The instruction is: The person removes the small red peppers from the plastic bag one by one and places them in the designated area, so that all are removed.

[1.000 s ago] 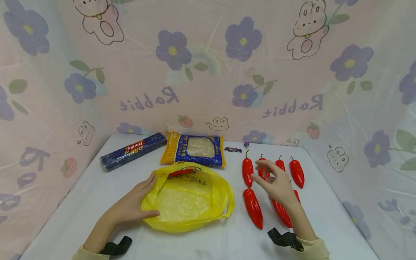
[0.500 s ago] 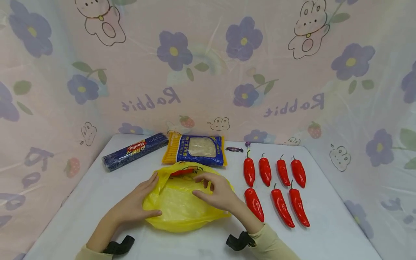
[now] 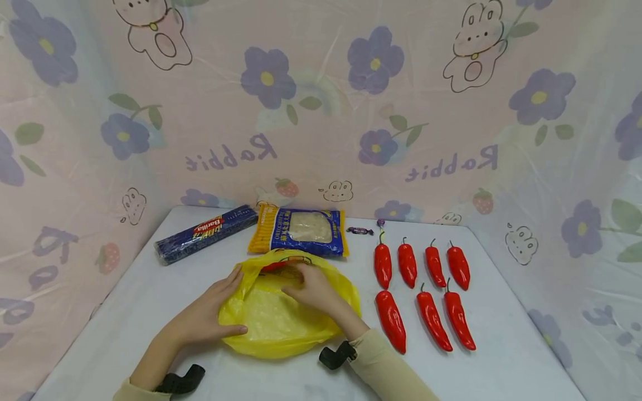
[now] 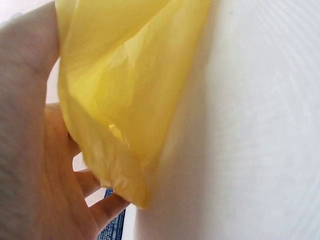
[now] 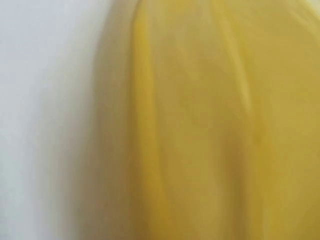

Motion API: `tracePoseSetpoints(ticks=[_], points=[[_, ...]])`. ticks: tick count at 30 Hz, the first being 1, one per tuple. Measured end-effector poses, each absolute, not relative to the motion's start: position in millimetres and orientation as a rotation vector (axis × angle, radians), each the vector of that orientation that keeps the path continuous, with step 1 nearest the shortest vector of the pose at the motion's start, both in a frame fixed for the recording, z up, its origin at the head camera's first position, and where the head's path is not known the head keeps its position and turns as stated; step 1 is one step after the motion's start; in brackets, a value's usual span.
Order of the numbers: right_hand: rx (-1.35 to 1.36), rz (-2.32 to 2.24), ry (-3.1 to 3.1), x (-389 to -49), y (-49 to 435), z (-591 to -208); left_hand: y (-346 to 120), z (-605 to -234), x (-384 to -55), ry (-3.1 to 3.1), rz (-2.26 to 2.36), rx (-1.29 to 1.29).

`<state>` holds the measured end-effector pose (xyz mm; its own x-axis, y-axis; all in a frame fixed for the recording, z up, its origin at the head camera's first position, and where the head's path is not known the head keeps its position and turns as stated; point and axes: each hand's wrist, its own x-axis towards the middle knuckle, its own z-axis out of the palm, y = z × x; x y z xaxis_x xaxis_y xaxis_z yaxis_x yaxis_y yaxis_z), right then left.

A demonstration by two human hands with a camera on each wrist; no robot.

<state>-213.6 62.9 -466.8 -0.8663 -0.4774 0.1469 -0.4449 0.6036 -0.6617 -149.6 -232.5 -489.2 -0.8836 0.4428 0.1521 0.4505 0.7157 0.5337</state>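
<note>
A yellow plastic bag (image 3: pixel 271 328) lies on the white table with its mouth spread wide. Against its left side rests my left hand (image 3: pixel 200 314), thumb stretched along the near rim and fingers spread at the far-left side. The left wrist view shows this hand (image 4: pixel 65 185) beside the yellow plastic. My right hand (image 3: pixel 313 287) reaches inside the bag's mouth; its fingertips are hidden. Near them a red thing (image 3: pixel 273 267) shows at the bag's far inner edge, mostly covered. Yellow plastic (image 5: pixel 200 125) fills most of the blurred right wrist view.
Several red chili peppers (image 3: pixel 390 320) lie in two rows to the right. Behind the bag are a blue-and-yellow pasta packet (image 3: pixel 308 231) and a blue Barilla spaghetti pack (image 3: pixel 205 234). A small purple-wrapped candy (image 3: pixel 359 230) lies near the back edge.
My right hand has moved left from above the chili peppers, over the bag, and down into its mouth. The left hand stays at the bag's left side.
</note>
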Motion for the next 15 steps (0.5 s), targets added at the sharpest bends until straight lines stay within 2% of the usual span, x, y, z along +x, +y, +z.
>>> tracePoseSetpoints(ticks=[6,15], points=[[-0.644,-1.179,2.825,-220,60,-480,-232,-489,-145,-2.93,-0.897,-0.754],[-0.434,-1.122,2.799,-231,52,-471,-233,-483,-152,-2.982,-0.912,-0.729]])
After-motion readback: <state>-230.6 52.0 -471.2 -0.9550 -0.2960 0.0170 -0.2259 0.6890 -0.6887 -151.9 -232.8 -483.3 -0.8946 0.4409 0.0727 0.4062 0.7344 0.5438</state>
